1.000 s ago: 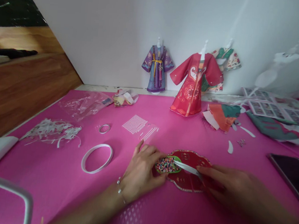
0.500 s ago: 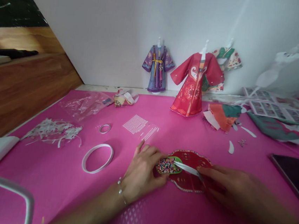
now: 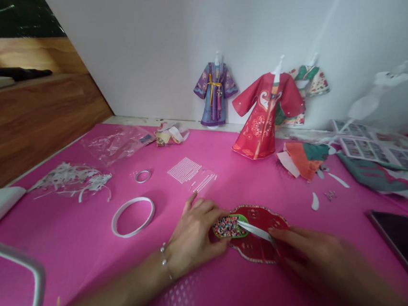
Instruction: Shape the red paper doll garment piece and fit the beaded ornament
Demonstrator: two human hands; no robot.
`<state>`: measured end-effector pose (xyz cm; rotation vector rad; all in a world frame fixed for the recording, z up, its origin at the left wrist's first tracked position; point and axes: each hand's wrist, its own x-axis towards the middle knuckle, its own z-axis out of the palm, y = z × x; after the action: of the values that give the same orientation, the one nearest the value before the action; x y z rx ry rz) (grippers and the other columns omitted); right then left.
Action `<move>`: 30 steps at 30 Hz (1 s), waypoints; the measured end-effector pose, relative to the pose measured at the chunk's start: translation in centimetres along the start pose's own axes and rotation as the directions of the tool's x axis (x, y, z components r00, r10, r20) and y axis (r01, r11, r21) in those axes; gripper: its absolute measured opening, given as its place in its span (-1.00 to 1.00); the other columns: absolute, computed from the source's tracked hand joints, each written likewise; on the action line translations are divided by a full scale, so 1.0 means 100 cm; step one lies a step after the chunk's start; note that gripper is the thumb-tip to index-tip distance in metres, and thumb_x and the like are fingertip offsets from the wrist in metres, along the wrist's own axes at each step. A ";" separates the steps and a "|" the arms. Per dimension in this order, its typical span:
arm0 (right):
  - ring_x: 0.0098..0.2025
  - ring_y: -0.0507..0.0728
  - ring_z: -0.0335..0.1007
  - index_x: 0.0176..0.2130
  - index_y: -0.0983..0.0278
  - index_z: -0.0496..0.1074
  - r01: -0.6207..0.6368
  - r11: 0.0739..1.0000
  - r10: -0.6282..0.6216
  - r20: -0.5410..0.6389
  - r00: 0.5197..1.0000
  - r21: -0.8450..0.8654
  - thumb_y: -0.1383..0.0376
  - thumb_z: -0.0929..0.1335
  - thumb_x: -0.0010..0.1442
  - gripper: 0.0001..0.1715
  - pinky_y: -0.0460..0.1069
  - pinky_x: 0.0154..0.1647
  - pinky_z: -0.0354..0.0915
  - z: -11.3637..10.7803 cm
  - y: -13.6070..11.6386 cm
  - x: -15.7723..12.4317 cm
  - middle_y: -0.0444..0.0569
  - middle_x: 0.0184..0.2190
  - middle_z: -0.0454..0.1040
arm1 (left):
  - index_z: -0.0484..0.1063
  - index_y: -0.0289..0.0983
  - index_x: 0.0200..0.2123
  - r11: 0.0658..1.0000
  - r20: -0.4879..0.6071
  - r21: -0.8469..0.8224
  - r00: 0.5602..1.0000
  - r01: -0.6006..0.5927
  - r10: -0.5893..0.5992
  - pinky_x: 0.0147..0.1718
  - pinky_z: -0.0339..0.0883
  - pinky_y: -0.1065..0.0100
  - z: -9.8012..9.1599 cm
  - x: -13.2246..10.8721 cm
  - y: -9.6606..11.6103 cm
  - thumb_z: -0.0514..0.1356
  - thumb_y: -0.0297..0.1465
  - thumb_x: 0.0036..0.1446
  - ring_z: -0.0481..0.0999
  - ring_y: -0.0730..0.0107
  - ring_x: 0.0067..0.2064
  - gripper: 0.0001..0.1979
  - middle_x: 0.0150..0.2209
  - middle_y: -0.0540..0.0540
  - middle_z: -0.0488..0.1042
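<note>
A small green tray (image 3: 246,219) full of multicoloured beads lies on the left part of a red, bead-edged piece (image 3: 259,250). My left hand (image 3: 196,229) grips the tray's left end between thumb and fingers. White tweezers (image 3: 256,231) are pinched in my right hand (image 3: 309,254), their tips down among the beads. The right hand is over the right side of the red piece and hides part of it. Just beyond my left fingertips is a sheet of small white dots (image 3: 185,169).
White tape roll (image 3: 133,217) and smaller ring (image 3: 143,176) lie left; paper strips (image 3: 73,178) and a plastic bag (image 3: 118,144) are farther left. Doll robes stand behind, the red one (image 3: 261,115) nearest. Fabric scraps (image 3: 304,159) and a phone (image 3: 397,239) are at right.
</note>
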<state>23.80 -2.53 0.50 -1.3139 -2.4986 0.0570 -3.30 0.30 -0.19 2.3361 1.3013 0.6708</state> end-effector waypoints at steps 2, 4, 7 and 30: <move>-0.45 0.13 0.58 -0.03 0.13 0.53 0.012 1.000 -0.012 0.040 0.999 -0.001 0.35 0.27 0.15 -0.58 -0.07 -0.50 0.46 0.001 0.002 -0.001 -0.05 -0.26 0.65 | 0.49 -0.12 -0.06 1.000 -0.003 0.000 1.000 0.001 -0.001 0.31 -0.17 -0.09 0.000 -0.001 0.000 0.33 -0.38 -0.03 0.49 0.25 -0.09 -0.61 -0.22 0.01 0.50; -0.44 0.14 0.58 -0.01 0.13 0.52 0.009 1.000 -0.009 0.056 0.998 0.006 0.37 0.27 0.16 -0.56 -0.05 -0.49 0.47 0.002 0.003 -0.002 -0.02 -0.24 0.64 | 0.49 -0.12 -0.07 1.000 -0.005 0.002 1.000 0.003 -0.003 0.31 -0.17 -0.10 0.000 -0.001 0.000 0.33 -0.39 -0.02 0.48 0.25 -0.09 -0.62 -0.22 0.02 0.50; -0.43 0.15 0.59 0.00 0.14 0.52 0.015 1.000 -0.015 0.045 0.999 0.006 0.38 0.26 0.16 -0.55 -0.05 -0.48 0.47 0.000 0.003 -0.001 -0.01 -0.24 0.64 | 0.50 -0.12 -0.08 1.000 -0.010 0.008 1.000 0.006 -0.006 0.30 -0.13 -0.10 -0.001 0.000 0.000 0.32 -0.38 -0.02 0.48 0.23 -0.10 -0.64 -0.23 0.01 0.50; -0.49 0.10 0.56 -0.07 0.03 0.51 0.117 0.993 -0.119 0.225 0.967 0.022 0.43 0.31 0.05 -0.52 -0.06 -0.58 0.38 -0.010 -0.003 -0.007 -0.22 -0.37 0.62 | 0.55 -0.16 -0.12 0.969 -0.183 0.166 0.972 0.181 -0.150 0.12 0.18 -0.06 -0.001 0.008 -0.016 0.34 -0.34 0.03 0.41 0.12 -0.06 -0.71 -0.16 -0.06 0.47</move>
<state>24.24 -3.33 1.36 -1.2117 -2.7590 0.2010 -4.11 1.87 -0.77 2.3162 1.6782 0.7371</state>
